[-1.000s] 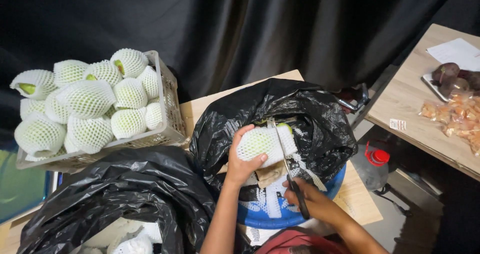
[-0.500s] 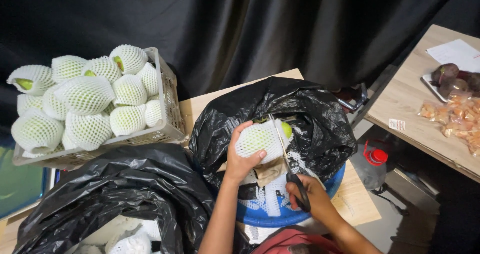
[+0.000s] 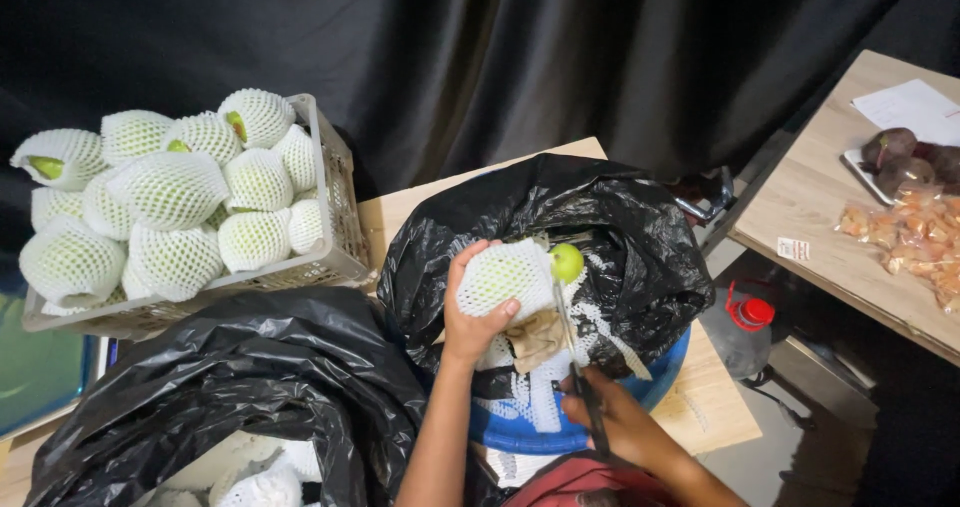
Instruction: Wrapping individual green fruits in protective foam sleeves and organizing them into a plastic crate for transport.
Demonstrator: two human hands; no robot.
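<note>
Black-curtained corner: crate [image 3: 335,247] of netted fruit [image 3: 165,192], left hand [image 3: 478,312] gripping wrapped fruit [image 3: 510,275], right hand [image 3: 615,417] clutching scissors [image 3: 578,367] over bag-lined tub [image 3: 655,382].

Open gap above black bag-lined bin [image 3: 640,257], crate of netted fruit [image 3: 170,207] crowding left, second black bag [image 3: 250,377] blocking near left

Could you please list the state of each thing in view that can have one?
Left hand: gripping the netted fruit.
Netted fruit: green end bare, rest in foam net.
Right hand: holding scissors.
Scissors: tips at the fruit.
Black bag: open.
Crate: piled with netted fruit.
</note>
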